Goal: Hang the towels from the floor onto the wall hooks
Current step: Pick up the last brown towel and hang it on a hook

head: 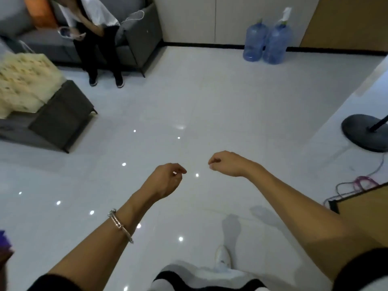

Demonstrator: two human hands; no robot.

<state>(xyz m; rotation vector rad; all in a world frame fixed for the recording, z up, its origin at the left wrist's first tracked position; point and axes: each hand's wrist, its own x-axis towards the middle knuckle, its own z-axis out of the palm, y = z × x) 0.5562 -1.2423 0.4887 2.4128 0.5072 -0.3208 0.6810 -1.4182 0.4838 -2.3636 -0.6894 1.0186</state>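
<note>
Open floor (210, 106); sofa (60, 120) left, perhaps fan (363, 133) right

The pale grey tiled floor (210, 97) is smooth and highly glossy, mirroring small bright lights. The 2 tall blue water bottles (255, 42) are translucent plastic. The grey sofa (138, 36) is covered in matt cloth. The cream patterned blanket (23, 80) looks soft and fluffy. The thin silver bracelet (120, 224) is shiny metal. The round black fan base (361, 133) is matt. The brown wall panel (344, 22) looks like smooth wood.
</note>
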